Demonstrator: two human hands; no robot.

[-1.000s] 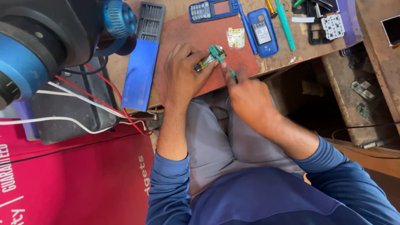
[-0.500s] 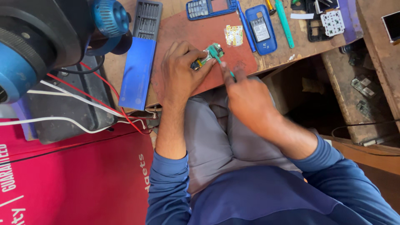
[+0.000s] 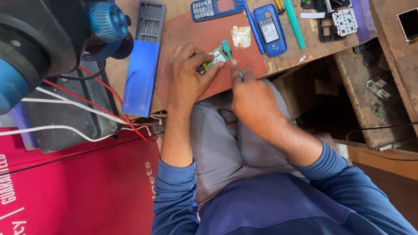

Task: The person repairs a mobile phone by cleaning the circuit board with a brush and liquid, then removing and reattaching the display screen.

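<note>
My left hand (image 3: 188,78) pinches a small green circuit board (image 3: 216,56) against the reddish mat (image 3: 183,35) on the wooden bench. My right hand (image 3: 252,98) grips a thin green-handled tool (image 3: 227,48), whose tip rests on the board. Both forearms wear blue sleeves and lie over my grey-trousered lap.
A blue phone body (image 3: 270,29), a blue keypad frame (image 3: 213,8), a yellowish foil piece (image 3: 241,36), a green stick tool (image 3: 294,22) and black phone parts (image 3: 337,17) lie beyond the board. A blue bit case (image 3: 141,74) lies left, near a black-and-blue machine (image 3: 43,39) with wires.
My hands stay on the board; the right hand and tool have shifted slightly. The camera view has drifted a little.
</note>
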